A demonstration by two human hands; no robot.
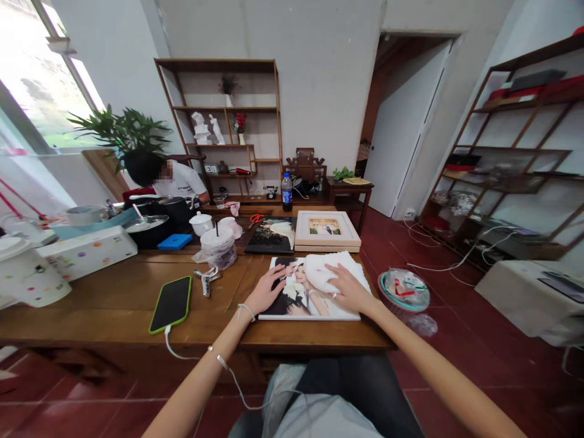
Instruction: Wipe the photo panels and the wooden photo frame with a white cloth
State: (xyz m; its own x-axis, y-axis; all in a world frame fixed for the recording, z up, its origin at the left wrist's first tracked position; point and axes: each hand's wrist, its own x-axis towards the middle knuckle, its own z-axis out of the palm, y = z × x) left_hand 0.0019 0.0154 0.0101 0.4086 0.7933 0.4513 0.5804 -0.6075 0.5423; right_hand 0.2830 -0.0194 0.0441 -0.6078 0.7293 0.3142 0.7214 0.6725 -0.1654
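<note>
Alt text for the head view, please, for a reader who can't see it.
The left hand lies flat on a large photo print on a wooden table, while the right hand presses a white cloth onto it. A green-cased phone lies to the left, a framed photo behind.

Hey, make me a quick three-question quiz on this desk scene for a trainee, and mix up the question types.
1. True or false: the right hand presses a white cloth onto the photo.
2. The left hand rests on: A the photo, B a bottle, C a cup.
3. Fill in: the phone on the table has a ___ case.
Key: 1 true; 2 A; 3 green.
</note>
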